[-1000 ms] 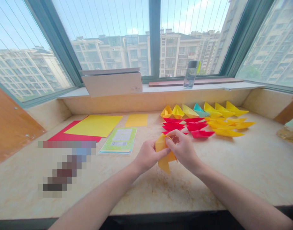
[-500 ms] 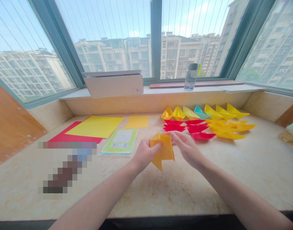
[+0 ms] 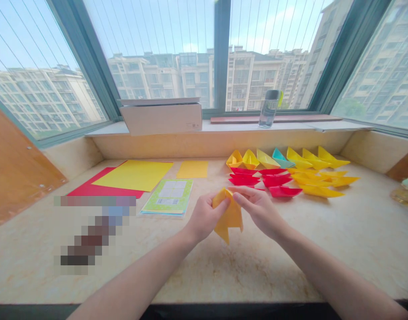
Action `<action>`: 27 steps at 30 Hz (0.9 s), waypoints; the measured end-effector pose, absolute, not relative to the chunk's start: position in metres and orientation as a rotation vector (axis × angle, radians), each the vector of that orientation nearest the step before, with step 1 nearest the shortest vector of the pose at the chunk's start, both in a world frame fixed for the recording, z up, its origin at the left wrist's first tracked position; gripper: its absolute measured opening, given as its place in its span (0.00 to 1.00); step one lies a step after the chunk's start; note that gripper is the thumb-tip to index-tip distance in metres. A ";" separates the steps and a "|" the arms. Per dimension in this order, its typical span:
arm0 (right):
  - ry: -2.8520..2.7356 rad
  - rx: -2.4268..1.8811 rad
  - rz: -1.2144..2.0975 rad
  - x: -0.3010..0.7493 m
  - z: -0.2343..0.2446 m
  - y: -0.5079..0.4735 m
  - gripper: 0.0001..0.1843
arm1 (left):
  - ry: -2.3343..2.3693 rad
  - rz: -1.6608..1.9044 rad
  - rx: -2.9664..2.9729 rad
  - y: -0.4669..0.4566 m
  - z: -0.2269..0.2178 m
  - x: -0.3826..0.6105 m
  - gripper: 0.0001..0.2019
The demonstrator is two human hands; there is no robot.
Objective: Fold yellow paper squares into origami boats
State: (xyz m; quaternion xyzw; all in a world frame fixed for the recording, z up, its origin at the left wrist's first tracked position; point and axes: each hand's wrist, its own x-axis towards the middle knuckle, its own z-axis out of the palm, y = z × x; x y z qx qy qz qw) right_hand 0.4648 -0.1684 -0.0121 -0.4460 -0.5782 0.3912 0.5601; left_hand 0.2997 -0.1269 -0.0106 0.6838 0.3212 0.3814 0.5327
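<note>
A half-folded piece of orange-yellow paper hangs in the air just above the marble counter. My left hand pinches its left upper edge with thumb and fingers. My right hand grips its right upper edge, the fingers pressed against the fold. The paper's lower tip points down toward the counter. Just beyond my hands lie rows of finished paper boats: red ones closest, yellow ones to the right, and one teal boat in the back row.
Flat yellow sheet on a red sheet lies at the left, beside a small orange sheet and a green paper packet. A cardboard box and a water bottle stand on the window sill. A wooden panel borders the left.
The folded paper has turned and shifted in my hands, its shape narrower now. My right-hand fingers moved from the top of the fold to its right edge. The view drifted slightly.
</note>
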 end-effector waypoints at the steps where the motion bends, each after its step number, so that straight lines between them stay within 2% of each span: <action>1: -1.349 -1.058 0.916 0.465 -0.014 -0.168 0.20 | 0.745 0.918 1.647 -0.127 -0.011 0.300 0.17; 11: -1.345 -1.055 0.833 0.463 -0.017 -0.168 0.15 | 0.664 0.927 1.756 -0.134 -0.012 0.299 0.11; 15: -1.337 -1.034 0.843 0.463 -0.016 -0.168 0.16 | 0.630 0.920 1.752 -0.136 -0.009 0.297 0.13; 20: -1.385 -1.031 0.750 0.464 -0.015 -0.169 0.12 | 0.548 0.906 1.744 -0.137 -0.007 0.296 0.16; 27: -1.478 -1.063 0.689 0.460 -0.017 -0.171 0.13 | 0.625 0.979 1.701 -0.131 -0.013 0.301 0.17</action>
